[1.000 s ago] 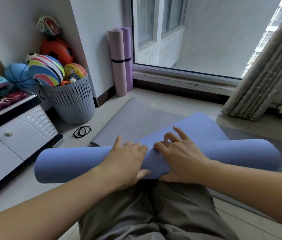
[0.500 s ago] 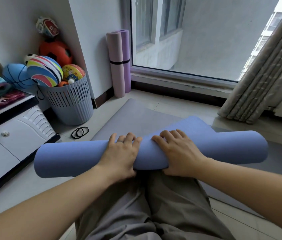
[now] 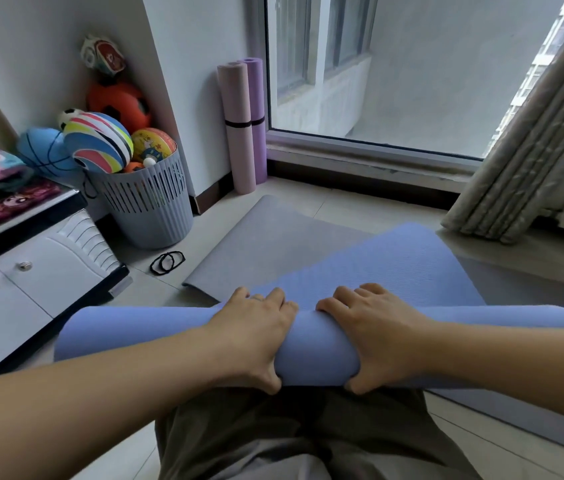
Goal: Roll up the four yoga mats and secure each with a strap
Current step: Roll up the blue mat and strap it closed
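Across the person's lap [image 3: 291, 438], the blue mat [image 3: 322, 344] is lying as a fat roll, its unrolled tail stretching away toward the window [image 3: 412, 64] over the flat grey mat [image 3: 266, 244]. Both hands are gripping it near the middle: the left hand [image 3: 256, 334] and the right hand [image 3: 377, 334] are curling their fingers [image 3: 275, 297] over the top while the thumbs [image 3: 272, 382] are tucking under the near side. With the grip sitting so central, the two long ends are going unsupported, so I judge they are risking winding looser than the core and telescoping into a cone. The tail is also appearing to run off at a slant to the roll, which is likely feeding that skew. Foam like this is probably wanting to uncoil once a hand is letting go, and the black straps [image 3: 167, 262] are lying on the floor [image 3: 308, 209] well apart to the left, near the basket [image 3: 149, 209], so reaching for one is meaning a one-handed hold. The grey mat underneath is possibly getting dragged into wrinkles too. By the window, the pink mat [image 3: 237, 133] and the purple mat [image 3: 256, 109] are standing rolled and banded.
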